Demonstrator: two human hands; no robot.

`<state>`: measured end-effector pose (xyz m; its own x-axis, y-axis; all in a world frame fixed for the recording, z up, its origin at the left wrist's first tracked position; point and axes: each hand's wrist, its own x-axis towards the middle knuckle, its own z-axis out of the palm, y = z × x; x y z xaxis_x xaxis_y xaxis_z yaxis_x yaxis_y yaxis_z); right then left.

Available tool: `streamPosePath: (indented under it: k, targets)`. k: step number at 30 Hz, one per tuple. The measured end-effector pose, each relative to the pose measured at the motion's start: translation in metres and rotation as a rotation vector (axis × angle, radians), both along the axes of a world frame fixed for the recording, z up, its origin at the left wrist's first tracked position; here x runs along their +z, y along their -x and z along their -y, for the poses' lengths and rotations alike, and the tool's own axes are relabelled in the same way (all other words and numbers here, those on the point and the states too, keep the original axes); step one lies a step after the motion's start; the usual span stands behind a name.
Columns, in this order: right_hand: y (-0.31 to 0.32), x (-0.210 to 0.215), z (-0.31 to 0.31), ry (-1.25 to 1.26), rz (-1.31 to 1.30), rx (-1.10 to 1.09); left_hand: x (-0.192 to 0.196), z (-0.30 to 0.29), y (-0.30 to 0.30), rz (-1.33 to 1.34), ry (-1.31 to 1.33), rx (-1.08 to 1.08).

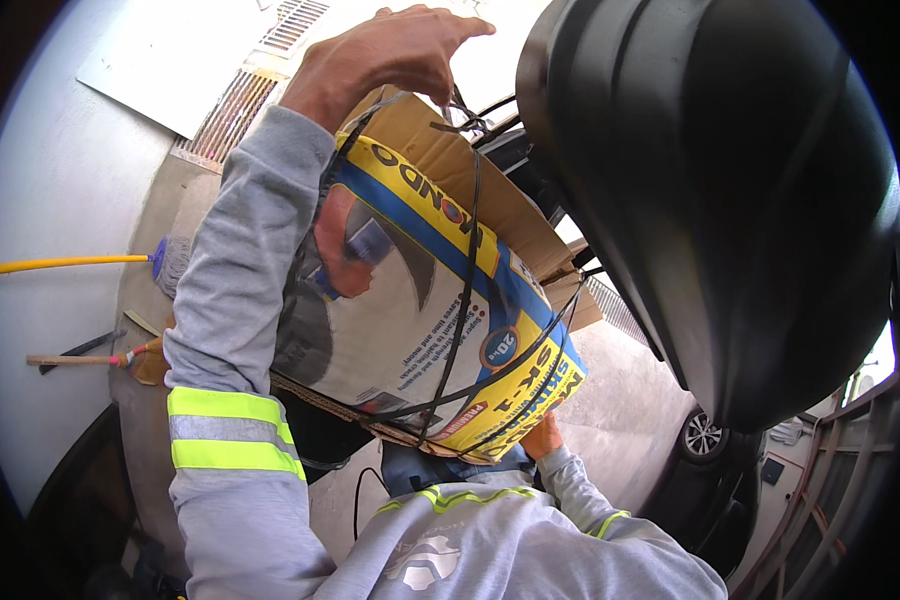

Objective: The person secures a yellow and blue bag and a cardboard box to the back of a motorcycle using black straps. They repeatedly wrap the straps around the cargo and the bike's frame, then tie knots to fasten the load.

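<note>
Big black ridged shell (705,190), right of bag. Yellow, blue and grey bag (400,300), tilted, centre, in front of person's chest. Brown cardboard (518,213) along bag's upper edge. Left hand (390,52) over bag's top, fingers spread; grip unclear. Right hand (542,437) at bag's lower right edge, partly hidden; grip unclear. Thin black cord (473,250) across bag.

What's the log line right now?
left hand: by cardboard | right hand: at bag, partly hidden | black cord: across bag
</note>
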<state>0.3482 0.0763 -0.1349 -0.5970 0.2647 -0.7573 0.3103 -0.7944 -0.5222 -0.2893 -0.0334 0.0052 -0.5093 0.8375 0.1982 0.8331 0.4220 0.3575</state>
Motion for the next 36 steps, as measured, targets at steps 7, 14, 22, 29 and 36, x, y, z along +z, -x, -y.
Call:
streamPosePath:
  k: [7,14,22,29,36]
  targets:
    - [-0.001,0.000,0.001,-0.007,0.035,-0.027,-0.013,-0.019,-0.039,0.294,0.097,-0.104]
    - [0.011,0.009,0.006,0.002,0.004,-0.030,-0.022,-0.023,-0.024,0.225,-0.038,-0.156]
    - [0.010,0.007,0.003,0.000,-0.003,-0.024,0.013,0.057,-0.001,0.620,-0.335,0.052]
    - [-0.001,-0.001,-0.007,0.067,-0.115,0.065,0.147,0.333,0.053,0.331,0.470,0.433]
    - [0.000,0.003,-0.014,0.078,0.019,0.068,0.158,0.516,-0.003,0.425,0.791,0.753]
